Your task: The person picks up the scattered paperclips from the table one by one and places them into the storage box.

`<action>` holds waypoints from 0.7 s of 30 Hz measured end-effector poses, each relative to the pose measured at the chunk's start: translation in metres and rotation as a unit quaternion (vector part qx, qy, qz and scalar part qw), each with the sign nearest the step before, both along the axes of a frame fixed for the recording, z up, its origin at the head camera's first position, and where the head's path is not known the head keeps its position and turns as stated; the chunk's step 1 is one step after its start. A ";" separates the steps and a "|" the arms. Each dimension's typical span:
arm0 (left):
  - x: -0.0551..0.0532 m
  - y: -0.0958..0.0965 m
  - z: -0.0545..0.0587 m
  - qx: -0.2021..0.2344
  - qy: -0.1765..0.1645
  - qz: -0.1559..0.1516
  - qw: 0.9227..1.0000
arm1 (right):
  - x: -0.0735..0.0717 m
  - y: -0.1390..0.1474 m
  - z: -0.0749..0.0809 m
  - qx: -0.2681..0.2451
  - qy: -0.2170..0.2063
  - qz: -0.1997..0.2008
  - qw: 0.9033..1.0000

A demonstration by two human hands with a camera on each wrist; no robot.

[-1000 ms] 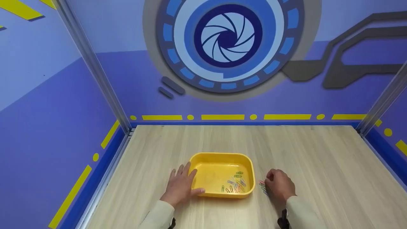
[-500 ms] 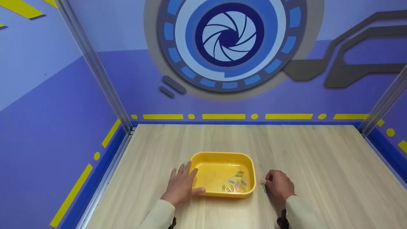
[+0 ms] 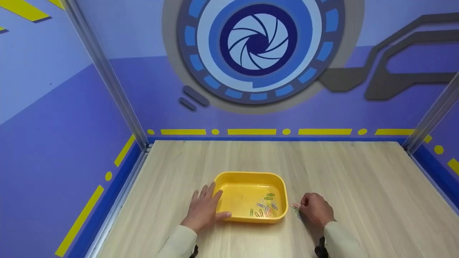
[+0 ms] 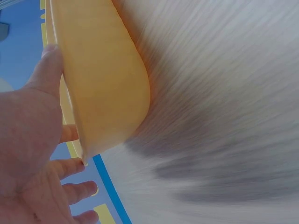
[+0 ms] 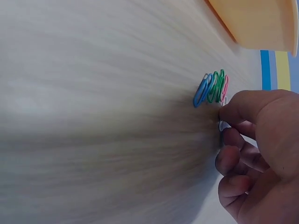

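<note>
A yellow tray (image 3: 233,175) stands on the wooden table, with several coloured paper clips (image 3: 269,196) lying in its right part. My left hand (image 3: 202,211) rests on the tray's left end with its fingers spread and fairly straight; the thumb lies at the front rim. Right of the tray, my right hand (image 3: 317,209) is low over the table with curled fingers. In the right wrist view its thumb and a finger pinch a white paper clip (image 5: 222,124). Beside it lie a blue paper clip (image 5: 201,91), green paper clips (image 5: 215,88) and a pink one (image 5: 225,86).
Patterned blue panels (image 3: 200,122) wall the table at the back and sides. Metal posts (image 3: 107,71) rise at the back corners. Bare wood (image 3: 376,186) stretches to the right of the right hand.
My right hand has shifted very slightly to the right beside the loose paper clips. The left hand and the tray stay in place.
</note>
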State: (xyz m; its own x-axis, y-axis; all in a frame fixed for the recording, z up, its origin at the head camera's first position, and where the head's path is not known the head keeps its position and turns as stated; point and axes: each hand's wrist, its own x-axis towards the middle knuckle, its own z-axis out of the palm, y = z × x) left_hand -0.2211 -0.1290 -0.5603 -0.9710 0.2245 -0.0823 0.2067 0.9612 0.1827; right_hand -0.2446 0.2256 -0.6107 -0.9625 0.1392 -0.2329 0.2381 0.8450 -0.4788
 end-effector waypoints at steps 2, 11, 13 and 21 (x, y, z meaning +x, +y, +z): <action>0.000 0.000 0.000 0.001 0.001 -0.003 1.000 | 0.000 0.001 0.000 0.001 -0.002 0.002 1.000; 0.000 -0.001 0.000 0.001 0.003 -0.006 1.000 | 0.001 0.002 -0.004 -0.018 0.008 0.008 1.000; 0.000 -0.001 0.001 0.001 0.003 -0.006 1.000 | 0.002 0.002 -0.005 -0.031 0.012 0.008 0.999; -0.001 -0.003 0.000 -0.001 0.016 -0.027 1.000 | 0.009 0.005 -0.006 -0.113 0.046 -0.001 0.993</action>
